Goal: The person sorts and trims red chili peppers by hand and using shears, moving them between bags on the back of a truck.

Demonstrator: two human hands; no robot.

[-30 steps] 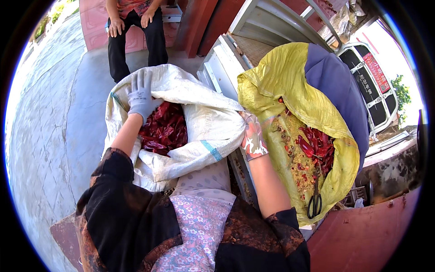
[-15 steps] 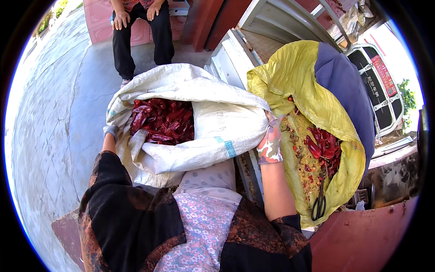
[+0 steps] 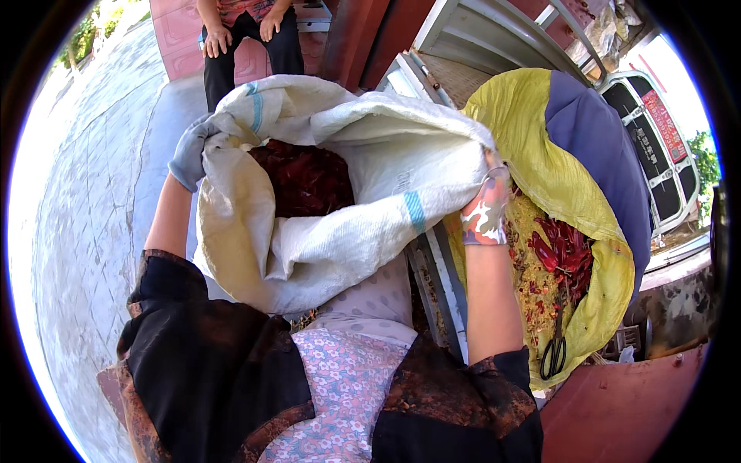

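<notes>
The sack [image 3: 324, 224], coarse white woven plastic with a blue stripe, sits up against our lap, its mouth rolled open and slumped in soft folds. We grip its rim on both sides: our left hand [image 3: 189, 154], in a grey glove, is bunched around the far left edge, and our right hand [image 3: 486, 208], in a patterned glove, is clamped on the right edge. Inside lie dark red dried peppers [image 3: 305, 177], wrinkled and glossy. Just right, a yellow cloth [image 3: 540, 131] holds more peppers and seeds, with black scissors [image 3: 554, 351] resting on it. Beyond the sack a person [image 3: 247, 35] sits.
</notes>
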